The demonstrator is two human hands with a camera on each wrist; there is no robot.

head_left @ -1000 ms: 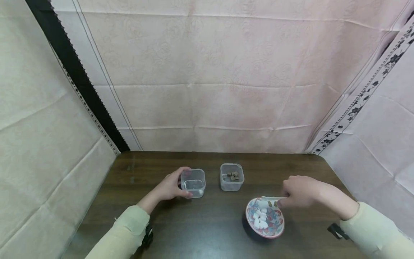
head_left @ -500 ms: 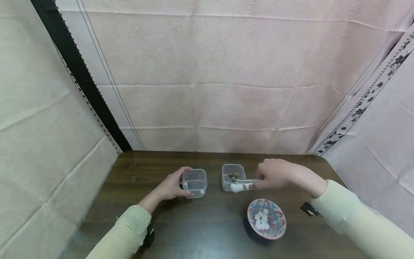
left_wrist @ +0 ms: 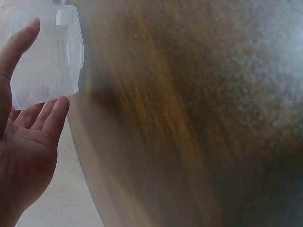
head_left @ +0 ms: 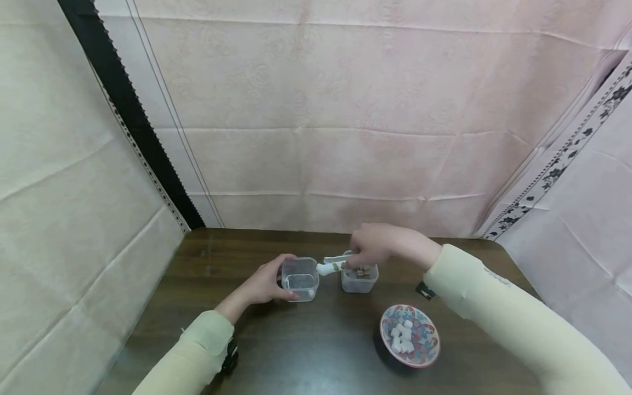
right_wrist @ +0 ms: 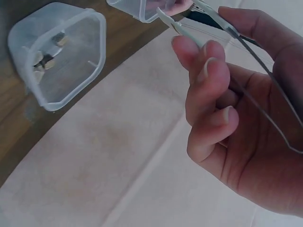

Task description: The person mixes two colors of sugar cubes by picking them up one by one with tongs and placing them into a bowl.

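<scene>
My left hand (head_left: 266, 282) grips a clear plastic box (head_left: 302, 281) by its left side, thumb and fingers on opposite walls. A small white piece (left_wrist: 64, 17) shows through the box in the left wrist view. With my right hand (head_left: 380, 244) I hold metal tongs (right_wrist: 262, 71) with pale patterned tips, pointing left. The tips are beside the right rim of the left box, above the table; a white lump (head_left: 323, 269) shows at their end. Below my right hand stands a second clear box (head_left: 357, 285) with several small brown pieces (right_wrist: 46, 61) inside.
A patterned bowl (head_left: 428, 329) with several white pieces (head_left: 402, 337) stands at the front right of the dark wooden table (head_left: 306, 351). Pale cloth hangs behind (head_left: 316, 109) and at both sides.
My right hand has carried the tongs from the bowl leftward and away, over the second box, to the left box. The left hand keeps its grip on the box in place.
</scene>
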